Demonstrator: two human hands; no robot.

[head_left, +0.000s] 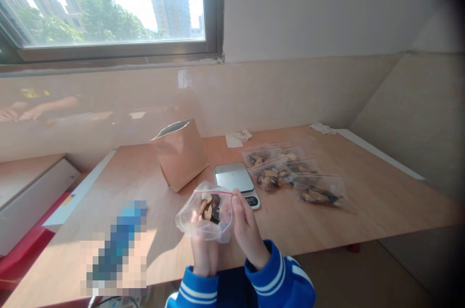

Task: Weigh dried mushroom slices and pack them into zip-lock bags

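A clear zip-lock bag (pixel 185 221) with a red line along its mouth is held up over the table's front part. Inside it lie dried brown and pale slices (pixel 209 211), which look like dried mushrooms. My left hand (pixel 204 252) supports the bag from below, its fingers partly hidden behind the plastic. At the right end of the red line, my right hand (pixel 247 225) pinches the bag's edge between thumb and fingers. Just behind the bag is a white kitchen scale (pixel 234 176) with a silver plate; its control panel is partly covered by my right hand.
A brown paper pouch (pixel 183 158) stands with its top open, left of the scale. Several filled zip-lock bags (pixel 272 177) lie to the right. A pixelated blue object (pixel 118 245) is at the left front. Scraps of paper (pixel 238 138) lie by the wall on the wooden table (pixel 370 192).
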